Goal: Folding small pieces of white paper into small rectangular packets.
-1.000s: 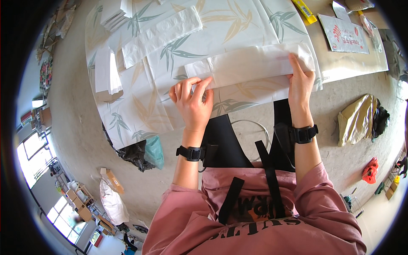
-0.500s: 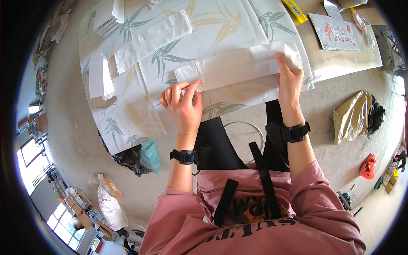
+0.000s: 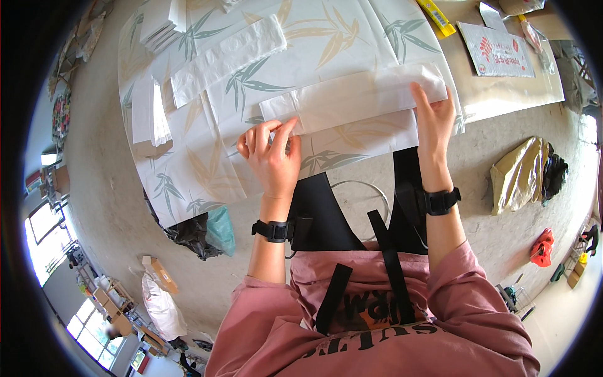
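Observation:
A long, flat white plastic bag (image 3: pixel 352 94) lies slantwise near the front edge of the table, partly see-through. My left hand (image 3: pixel 273 151) is at its left end, with thumb and forefinger pinched on the near edge and the other fingers curled. At the right end, my right hand (image 3: pixel 433 119) grips the bag, thumb on top and fingers round the end; part of these fingers is hidden. Farther back lies a similar crinkled bag (image 3: pixel 229 60). To the left are a fanned stack of folded white paper pieces (image 3: pixel 149 116) and another white stack (image 3: pixel 164 28).
A leaf-patterned cloth (image 3: pixel 188 151) covers the table. On the right are a yellow box (image 3: pixel 436 17) and a printed silvery packet (image 3: pixel 495 51) on a brown surface. Dark and teal bags (image 3: pixel 220 229) sit below the table's left corner. A gold-brown sheet (image 3: pixel 518 176) lies on the floor.
My right hand has shifted slightly down and right at the bag's end, its thumb still on top. My left hand has barely moved.

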A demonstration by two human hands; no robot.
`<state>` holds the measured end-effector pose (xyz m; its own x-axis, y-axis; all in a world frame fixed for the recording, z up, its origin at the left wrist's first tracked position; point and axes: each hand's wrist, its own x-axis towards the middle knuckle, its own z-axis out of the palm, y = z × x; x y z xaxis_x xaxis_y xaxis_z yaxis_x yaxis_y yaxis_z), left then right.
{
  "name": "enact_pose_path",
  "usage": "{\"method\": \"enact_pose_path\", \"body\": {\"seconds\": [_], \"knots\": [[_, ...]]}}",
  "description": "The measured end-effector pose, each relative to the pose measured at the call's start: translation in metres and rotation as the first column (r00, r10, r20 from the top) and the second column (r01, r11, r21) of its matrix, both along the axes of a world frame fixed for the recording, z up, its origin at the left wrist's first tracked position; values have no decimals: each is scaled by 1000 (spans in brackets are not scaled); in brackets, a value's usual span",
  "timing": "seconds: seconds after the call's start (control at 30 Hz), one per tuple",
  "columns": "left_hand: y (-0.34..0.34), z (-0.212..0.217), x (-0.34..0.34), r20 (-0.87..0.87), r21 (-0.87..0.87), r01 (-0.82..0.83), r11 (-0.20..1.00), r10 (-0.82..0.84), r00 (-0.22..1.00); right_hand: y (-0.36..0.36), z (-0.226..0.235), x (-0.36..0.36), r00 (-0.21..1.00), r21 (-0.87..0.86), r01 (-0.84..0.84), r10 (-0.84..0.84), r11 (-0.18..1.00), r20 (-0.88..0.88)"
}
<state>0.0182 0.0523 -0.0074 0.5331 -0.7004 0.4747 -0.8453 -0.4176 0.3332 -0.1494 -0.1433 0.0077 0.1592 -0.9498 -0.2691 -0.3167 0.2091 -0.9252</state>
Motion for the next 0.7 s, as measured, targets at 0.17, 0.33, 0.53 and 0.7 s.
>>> {"method": "enact_pose_path", "body": {"seconds": [0.17,0.33,0.53,0.7], "knots": [[1,2,1,10,-7,7,1000,-7,1000,8,21,4,927,-687,-176,-117,705,-357],[3,3,2,-28,-8,0,1000,0,1000,31,19,73,916,-756,-388,127,527,-382],[1,3,1,-82,-2,-29,1000,29,996,56,-16,119,777,-618,-614,239,492,-582],[0,0,1,-63,-26,-40,999,39,997,62,-31,119,739,-585,-650,226,484,-634]]}}
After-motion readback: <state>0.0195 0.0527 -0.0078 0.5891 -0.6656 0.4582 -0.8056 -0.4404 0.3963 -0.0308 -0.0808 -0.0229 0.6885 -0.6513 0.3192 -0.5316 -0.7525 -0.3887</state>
